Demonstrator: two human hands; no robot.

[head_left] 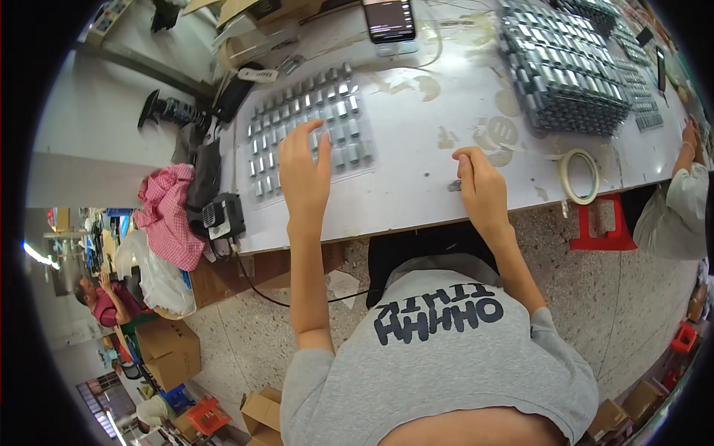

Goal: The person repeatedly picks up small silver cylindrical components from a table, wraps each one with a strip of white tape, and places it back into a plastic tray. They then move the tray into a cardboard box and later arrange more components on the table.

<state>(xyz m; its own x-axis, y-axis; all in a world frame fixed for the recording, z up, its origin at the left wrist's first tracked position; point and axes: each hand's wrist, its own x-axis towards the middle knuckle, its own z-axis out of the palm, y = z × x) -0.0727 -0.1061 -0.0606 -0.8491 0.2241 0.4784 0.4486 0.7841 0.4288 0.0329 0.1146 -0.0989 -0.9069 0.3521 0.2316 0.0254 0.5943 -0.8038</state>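
My left hand (303,175) is over a clear plastic tray (370,152) at the left of the table. Its thumb and forefinger are apart, with the fingertips close to the small silver metal cylinders (341,109) that stand in rows in the tray. I see nothing held between them. My right hand (485,189) is closed near the table's front edge, its fingers curled. A small grey metal piece (454,186) shows at the underside of those fingers; most of it is hidden.
Stacked trays of metal cylinders (569,74) stand at the right, with a tape roll (579,177) in front. A phone (389,21) lies at the back. A black box-shaped device (223,215) and checked cloth (169,204) sit left. Another person's arm (688,149) rests at the far right.
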